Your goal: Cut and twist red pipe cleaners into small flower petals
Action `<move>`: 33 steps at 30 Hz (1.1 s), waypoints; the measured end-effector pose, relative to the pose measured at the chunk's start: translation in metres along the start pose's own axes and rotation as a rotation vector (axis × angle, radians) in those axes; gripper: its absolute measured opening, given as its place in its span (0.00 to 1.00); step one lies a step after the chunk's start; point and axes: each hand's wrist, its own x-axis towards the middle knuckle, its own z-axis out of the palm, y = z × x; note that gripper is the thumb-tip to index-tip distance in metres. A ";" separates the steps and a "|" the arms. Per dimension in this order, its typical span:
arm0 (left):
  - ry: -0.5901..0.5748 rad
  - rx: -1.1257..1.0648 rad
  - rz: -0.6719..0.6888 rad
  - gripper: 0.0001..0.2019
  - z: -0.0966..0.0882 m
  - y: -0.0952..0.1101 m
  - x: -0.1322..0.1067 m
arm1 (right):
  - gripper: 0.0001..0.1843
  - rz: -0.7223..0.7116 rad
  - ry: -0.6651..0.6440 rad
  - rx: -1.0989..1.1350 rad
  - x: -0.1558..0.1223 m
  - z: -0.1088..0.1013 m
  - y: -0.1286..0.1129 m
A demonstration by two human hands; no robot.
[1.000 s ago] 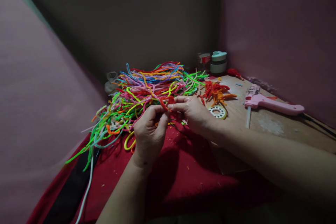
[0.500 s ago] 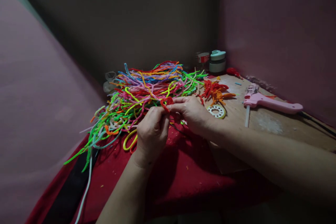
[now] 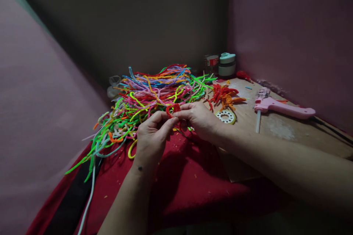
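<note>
A red pipe cleaner (image 3: 168,109), bent into a small loop, is held between my two hands above the front of the pile. My left hand (image 3: 154,132) pinches its lower left side between thumb and fingers. From the right, my right hand (image 3: 200,119) grips the other side, its fingertips almost meeting those of the left. Just behind both hands lies a big heap of pipe cleaners (image 3: 157,84) in many colours. Part of the red loop is hidden by my fingers.
Right of the hands lie a tape roll (image 3: 226,117), a bunch of red and orange pipe-cleaner pieces (image 3: 224,93) and a pink glue gun (image 3: 286,108) with its cord. A lidded jar (image 3: 227,67) stands at the back. A red cloth (image 3: 187,191) covers the front.
My left hand has turned and opened out from a tighter curl, its thumb now stretched toward the red loop. The right hand stays nearly in place. The whole view has shifted slightly.
</note>
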 end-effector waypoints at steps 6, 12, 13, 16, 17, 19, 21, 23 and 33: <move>0.082 0.062 0.141 0.08 -0.001 -0.009 0.001 | 0.07 0.035 -0.014 0.033 0.000 0.001 -0.001; 0.042 -0.182 0.017 0.08 -0.001 -0.009 0.003 | 0.07 0.059 -0.018 0.082 0.003 0.001 0.000; 0.027 -0.225 -0.011 0.08 -0.002 -0.008 0.003 | 0.06 0.055 -0.019 0.073 0.003 0.001 0.001; -0.002 -0.220 -0.049 0.06 -0.003 -0.003 0.003 | 0.05 0.036 -0.028 0.035 0.001 0.001 0.001; -0.006 -0.202 -0.055 0.06 -0.004 -0.003 0.002 | 0.05 0.029 -0.026 0.017 0.000 0.001 0.001; 0.001 -0.193 -0.047 0.05 -0.004 -0.003 0.002 | 0.05 0.022 -0.020 -0.021 -0.002 0.001 0.000; 0.023 -0.198 -0.016 0.05 -0.004 -0.005 0.003 | 0.06 0.038 -0.023 -0.034 -0.003 0.002 0.000; 0.053 -0.174 0.033 0.06 -0.004 -0.009 0.004 | 0.07 0.079 -0.033 0.005 -0.004 0.003 -0.001; -0.028 -0.194 -0.105 0.08 -0.002 -0.004 0.005 | 0.06 0.206 -0.012 0.122 0.001 0.002 -0.001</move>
